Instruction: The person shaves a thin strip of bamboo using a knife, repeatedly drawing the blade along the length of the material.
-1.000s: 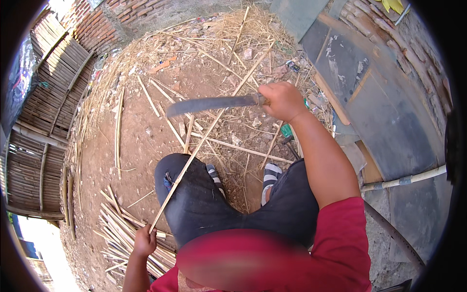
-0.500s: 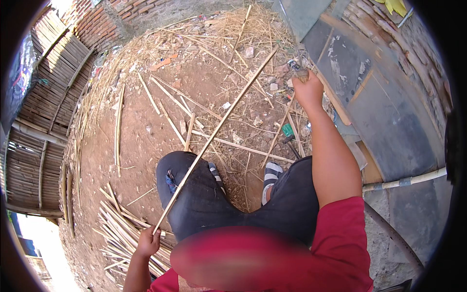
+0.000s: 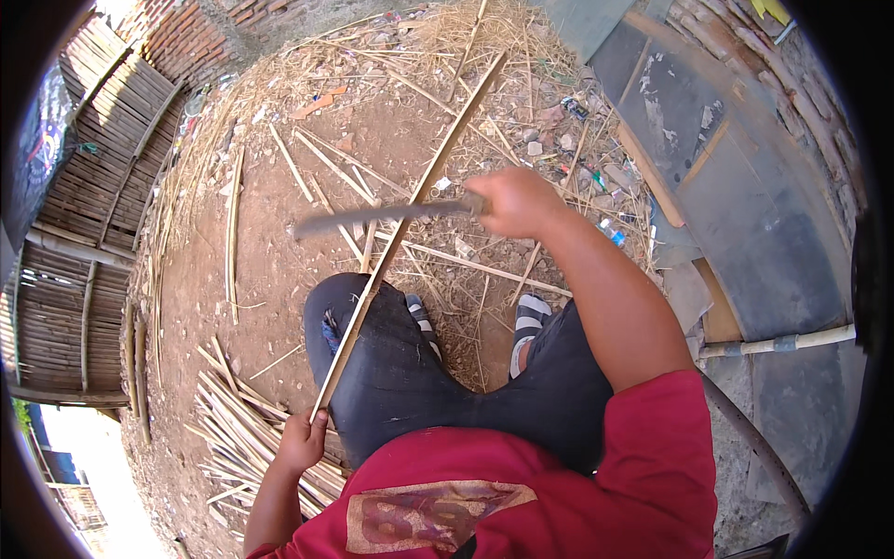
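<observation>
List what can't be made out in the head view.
All in the head view:
Knife handle: mostly covered by the right hand.
Blade: blurred, so its edge is unclear.
Near end of the held strip: hidden inside the left hand.
Part of the strip pile: behind the left forearm and red shirt.

From the head, one wide fisheye looks closely down over shirt (image 3: 549,466), lap (image 3: 484,419) and ground (image 3: 275,252).

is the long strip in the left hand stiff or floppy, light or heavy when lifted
The long strip is likely fairly stiff, since it runs nearly straight from the left hand. It is probably light for its length, being so narrow.
</observation>
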Motion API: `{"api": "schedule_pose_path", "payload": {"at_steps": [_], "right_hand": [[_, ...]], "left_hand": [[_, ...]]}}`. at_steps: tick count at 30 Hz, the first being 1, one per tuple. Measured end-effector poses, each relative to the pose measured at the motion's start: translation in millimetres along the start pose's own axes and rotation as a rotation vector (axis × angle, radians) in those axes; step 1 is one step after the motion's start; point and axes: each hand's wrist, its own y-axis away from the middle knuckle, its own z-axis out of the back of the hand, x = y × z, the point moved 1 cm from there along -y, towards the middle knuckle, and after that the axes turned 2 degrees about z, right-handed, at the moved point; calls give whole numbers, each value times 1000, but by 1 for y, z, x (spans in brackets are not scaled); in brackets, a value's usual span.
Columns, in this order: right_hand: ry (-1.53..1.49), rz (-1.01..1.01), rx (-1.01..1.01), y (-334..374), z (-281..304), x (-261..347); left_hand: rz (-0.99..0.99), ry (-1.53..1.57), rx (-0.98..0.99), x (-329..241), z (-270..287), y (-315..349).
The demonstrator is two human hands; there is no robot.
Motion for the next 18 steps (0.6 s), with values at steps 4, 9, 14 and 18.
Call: {"api": "schedule_pose_path", "payload": {"at_steps": [4,9,14,18], "right_hand": [[-103,-394,-181,7,24,-33],[107,66,6,0,-7,31],[-100,-228,7,2,-4,-19],[-28,-270,-125,-1,-2,-12]], "left_hand": [[-15,-16,-5,-8,5,-4],[191,344,257,7,10,-2],[141,226,228,-12,17,-8],[255,341,311,-9,25,-1]]}}
